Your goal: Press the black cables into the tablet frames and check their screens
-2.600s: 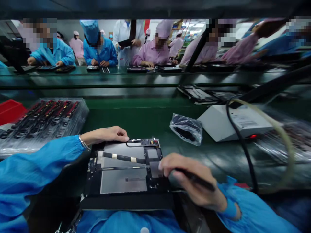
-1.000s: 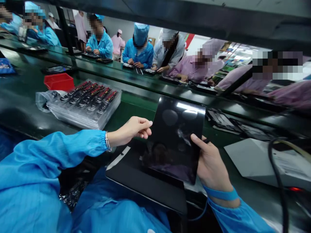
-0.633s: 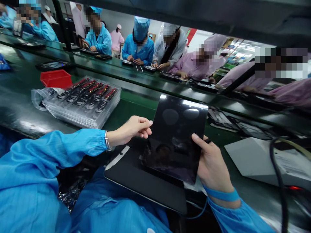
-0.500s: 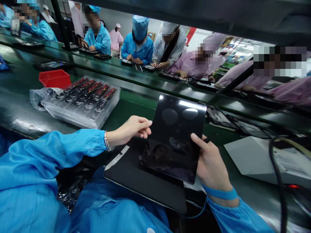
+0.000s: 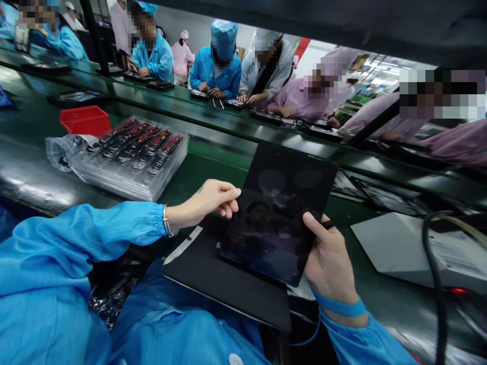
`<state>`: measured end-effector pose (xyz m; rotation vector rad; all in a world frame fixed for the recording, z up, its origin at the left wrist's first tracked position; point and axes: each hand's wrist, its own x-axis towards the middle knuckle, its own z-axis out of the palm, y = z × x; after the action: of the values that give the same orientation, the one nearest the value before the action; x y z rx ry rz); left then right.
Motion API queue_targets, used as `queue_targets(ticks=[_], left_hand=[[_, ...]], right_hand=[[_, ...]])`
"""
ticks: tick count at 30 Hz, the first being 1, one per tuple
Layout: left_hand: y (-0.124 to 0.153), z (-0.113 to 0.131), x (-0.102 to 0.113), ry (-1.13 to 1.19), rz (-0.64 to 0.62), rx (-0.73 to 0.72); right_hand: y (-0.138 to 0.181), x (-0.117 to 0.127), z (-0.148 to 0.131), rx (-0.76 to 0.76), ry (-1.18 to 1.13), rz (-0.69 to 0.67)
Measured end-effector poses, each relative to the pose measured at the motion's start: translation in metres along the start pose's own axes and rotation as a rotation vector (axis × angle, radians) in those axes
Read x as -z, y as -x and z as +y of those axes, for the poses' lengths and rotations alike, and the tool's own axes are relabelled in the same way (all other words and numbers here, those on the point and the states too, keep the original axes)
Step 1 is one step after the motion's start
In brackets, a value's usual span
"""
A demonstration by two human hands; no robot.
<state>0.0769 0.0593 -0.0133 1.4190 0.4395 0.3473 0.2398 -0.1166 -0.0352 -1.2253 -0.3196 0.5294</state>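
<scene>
Newly tilted black panel (image 5: 277,215), right hand (image 5: 330,253) clasped around its edge

Black tablet (image 5: 266,238); blue sleeves (image 5: 114,225); red bin (image 5: 85,120); green bench (image 5: 216,163).

A blue smock (image 5: 182,324) with a round white button (image 5: 236,359) was worn. Left of the button, the left sleeve (image 5: 76,235) was gathered into a ruffled cuff (image 5: 157,220), a silver bangle (image 5: 166,221) being worn beside the left hand (image 5: 211,200). Right of the button, a blue band (image 5: 340,305) was strapped beside the right hand (image 5: 333,256), a thin blue cord (image 5: 311,339) being apparently joined to it.
</scene>
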Motion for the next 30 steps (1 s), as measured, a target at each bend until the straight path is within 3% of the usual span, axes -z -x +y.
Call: queue_targets(ticks=[12,22,30], left_hand=[[-0.006,-0.013,0.001,0.015,-0.002,0.088],[0.000,-0.017,-0.003,-0.194,-0.025,-0.043],[-0.004,-0.023,-0.003,-0.030,-0.090,-0.011]], right_hand=[[0.002,0.010,0.011,-0.115,0.022,-0.022],[0.025,0.014,0.010,-0.093,0.092,0.019],[0.037,0.020,0.012,-0.147,0.113,0.104]])
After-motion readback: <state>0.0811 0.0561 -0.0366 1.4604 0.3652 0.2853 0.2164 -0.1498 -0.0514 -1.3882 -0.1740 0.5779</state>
